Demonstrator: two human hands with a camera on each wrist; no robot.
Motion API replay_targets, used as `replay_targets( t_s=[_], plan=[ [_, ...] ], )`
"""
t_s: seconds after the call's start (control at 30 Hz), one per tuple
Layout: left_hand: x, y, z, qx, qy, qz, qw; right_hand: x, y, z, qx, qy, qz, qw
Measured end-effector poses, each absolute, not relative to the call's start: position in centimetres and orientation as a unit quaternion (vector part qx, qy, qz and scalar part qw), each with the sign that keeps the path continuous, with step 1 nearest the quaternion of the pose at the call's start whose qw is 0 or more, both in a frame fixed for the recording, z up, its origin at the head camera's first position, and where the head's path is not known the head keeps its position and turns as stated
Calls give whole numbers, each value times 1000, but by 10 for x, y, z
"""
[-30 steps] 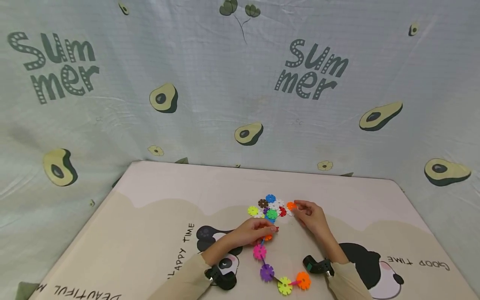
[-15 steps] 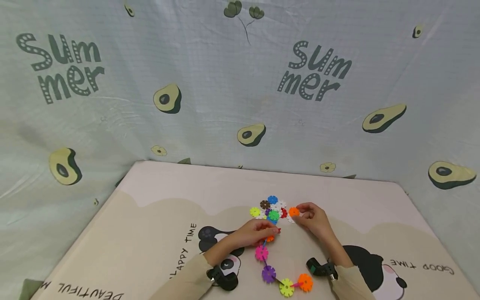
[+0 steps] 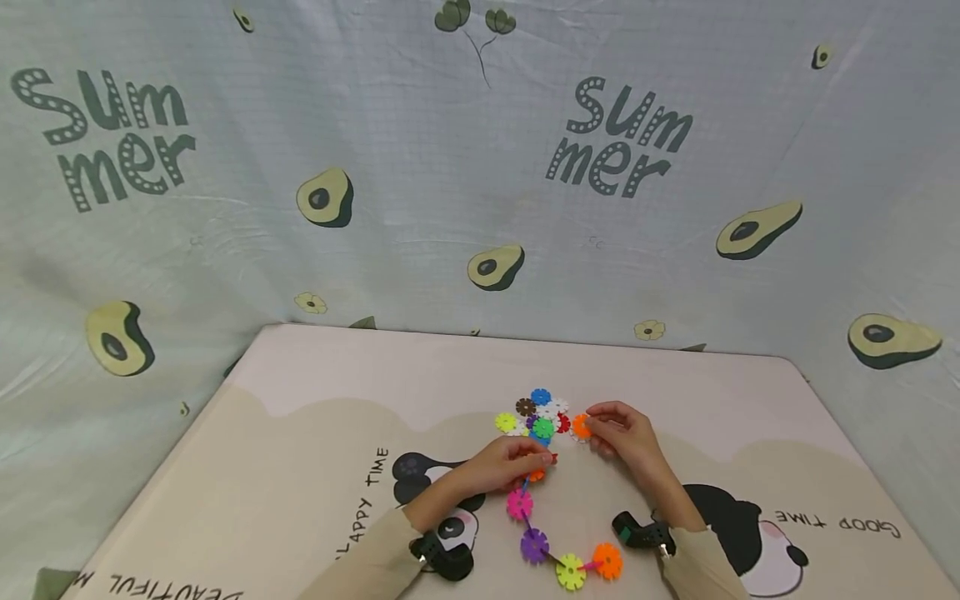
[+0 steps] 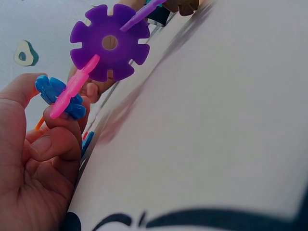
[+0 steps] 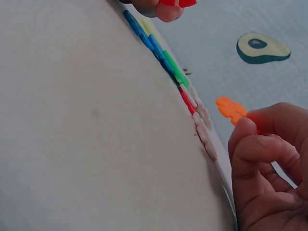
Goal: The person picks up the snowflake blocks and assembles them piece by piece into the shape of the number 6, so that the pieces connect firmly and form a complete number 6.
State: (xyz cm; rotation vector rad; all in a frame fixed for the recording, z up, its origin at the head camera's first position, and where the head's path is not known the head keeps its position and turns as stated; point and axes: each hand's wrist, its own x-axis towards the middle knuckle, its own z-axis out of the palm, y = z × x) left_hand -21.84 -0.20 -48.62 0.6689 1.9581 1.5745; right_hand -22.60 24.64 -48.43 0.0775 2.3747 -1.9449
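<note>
My left hand pinches one end of a chain of notched plastic discs. In the left wrist view its thumb and fingers are at a blue disc, joined to a pink disc and a purple disc. The chain curves toward me to a yellow disc and an orange disc at its far end. A red disc tip shows at my left fingertips in the right wrist view. My right hand pinches a separate loose orange disc between thumb and finger, just right of the pile.
A pile of loose discs in several colours lies flat beyond my left hand. The table cover carries printed pandas and lettering. A patterned curtain hangs behind the table's far edge. Each wrist wears a black camera strap.
The loose orange disc, pinched in my right hand, has come slightly toward me, over the white disc at the pile's right edge. My left hand and the chain stay about where they were.
</note>
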Motion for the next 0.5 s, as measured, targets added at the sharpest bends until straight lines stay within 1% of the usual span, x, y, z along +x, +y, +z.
replay_targets(
  t_s=[0.23,0.5],
  plan=[
    [-219,-2,-486,252,724,583,268,-225,248,-486,-25,763,-642,67],
    [-218,-2,-482,250,720,587,273,-222,252,-486,-146,737,-649,119]
  ],
)
